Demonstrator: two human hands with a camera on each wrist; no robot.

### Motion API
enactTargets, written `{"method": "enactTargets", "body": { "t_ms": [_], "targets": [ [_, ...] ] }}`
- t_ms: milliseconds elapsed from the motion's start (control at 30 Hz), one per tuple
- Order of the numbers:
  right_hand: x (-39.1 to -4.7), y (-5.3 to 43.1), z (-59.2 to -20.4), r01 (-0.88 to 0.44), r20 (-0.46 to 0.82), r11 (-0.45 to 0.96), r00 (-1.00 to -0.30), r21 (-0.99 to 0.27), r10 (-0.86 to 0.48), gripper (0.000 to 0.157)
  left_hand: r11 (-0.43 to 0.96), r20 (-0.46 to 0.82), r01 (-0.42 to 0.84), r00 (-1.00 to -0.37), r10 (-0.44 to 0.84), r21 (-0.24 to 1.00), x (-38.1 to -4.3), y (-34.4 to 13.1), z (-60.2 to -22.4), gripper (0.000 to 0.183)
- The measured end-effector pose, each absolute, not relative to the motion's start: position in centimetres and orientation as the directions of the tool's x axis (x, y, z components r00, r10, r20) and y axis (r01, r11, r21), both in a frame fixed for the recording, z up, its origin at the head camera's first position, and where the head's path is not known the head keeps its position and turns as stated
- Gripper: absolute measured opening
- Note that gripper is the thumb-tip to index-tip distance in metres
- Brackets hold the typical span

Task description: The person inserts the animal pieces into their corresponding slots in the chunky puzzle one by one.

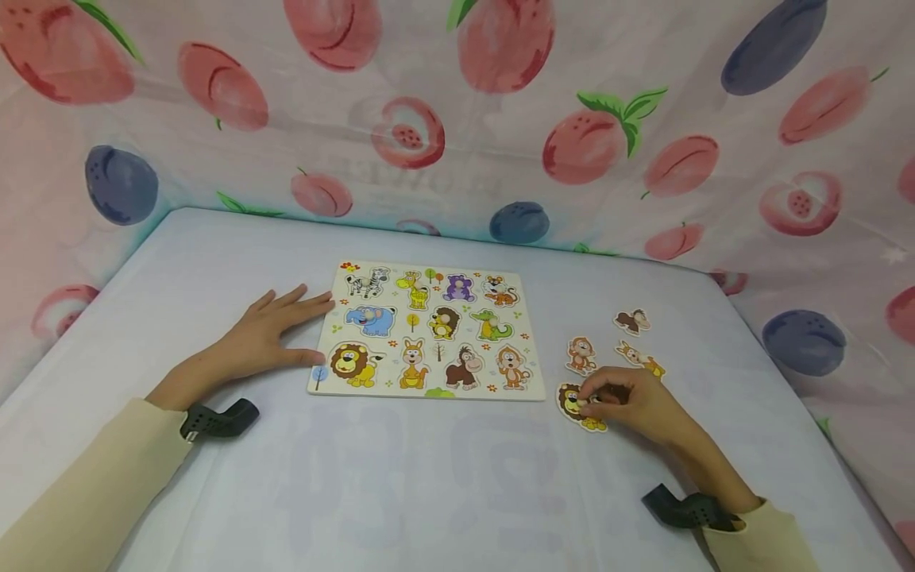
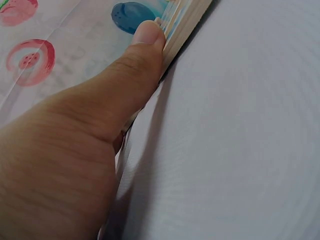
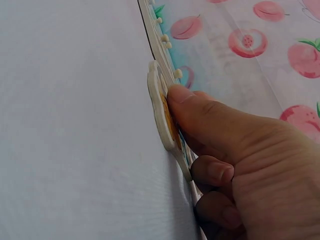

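A flat wooden animal puzzle board [image 1: 461, 396] lies on the table, with knobbed pieces such as the zebra [image 1: 368, 282] and elephant [image 1: 372, 320] in it. My left hand [image 1: 268, 334] rests at the board's left edge, fingers spread and mostly straight. The left wrist view shows its thumb [image 2: 135, 65] against the board's corner. Right of the board, my right hand [image 1: 636, 403] pinches the lion puzzle piece [image 1: 569, 401] between thumb and fingers. Seen edge-on in the right wrist view, this lion piece [image 3: 161, 112] looks slightly tilted; its knob is hidden by the fingers.
Beyond my right hand lie a monkey piece [image 1: 581, 355], a kangaroo piece [image 1: 632, 354] and a brown ape piece [image 1: 632, 321]. A white cloth [image 1: 400, 485] covers the table. Fruit-printed fabric [image 1: 457, 135] hangs along the back and sides.
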State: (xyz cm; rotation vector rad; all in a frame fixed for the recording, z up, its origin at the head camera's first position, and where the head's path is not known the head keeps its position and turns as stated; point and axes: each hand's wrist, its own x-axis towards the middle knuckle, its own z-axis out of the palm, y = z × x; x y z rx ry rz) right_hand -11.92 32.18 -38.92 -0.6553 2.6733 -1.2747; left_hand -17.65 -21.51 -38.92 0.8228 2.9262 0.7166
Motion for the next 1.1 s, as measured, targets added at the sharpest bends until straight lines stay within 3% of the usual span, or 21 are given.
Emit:
{"method": "enactTargets", "body": {
  "t_ms": [567,900,1100],
  "targets": [
    [-10.8,30.3,-36.3,-0.375,0.128,0.512,-0.882,-0.773,-0.453,0.009,0.755,0.11,0.492,-0.86,0.498,0.434,-17.6,-21.6,-39.0,0.086],
    [-12.0,31.9,-38.2,-0.394,0.122,0.536,-0.873,-0.747,-0.472,0.013,0.751,0.118,0.501,-0.856,0.504,0.429,-17.5,-21.6,-38.9,0.085],
    [-11.7,31.1,-37.2,-0.407,0.128,0.541,-0.868,-0.736,-0.48,0.012,0.75,0.121,0.505,-0.854,0.506,0.427,-17.6,-21.6,-39.1,0.086]
  ]
}}
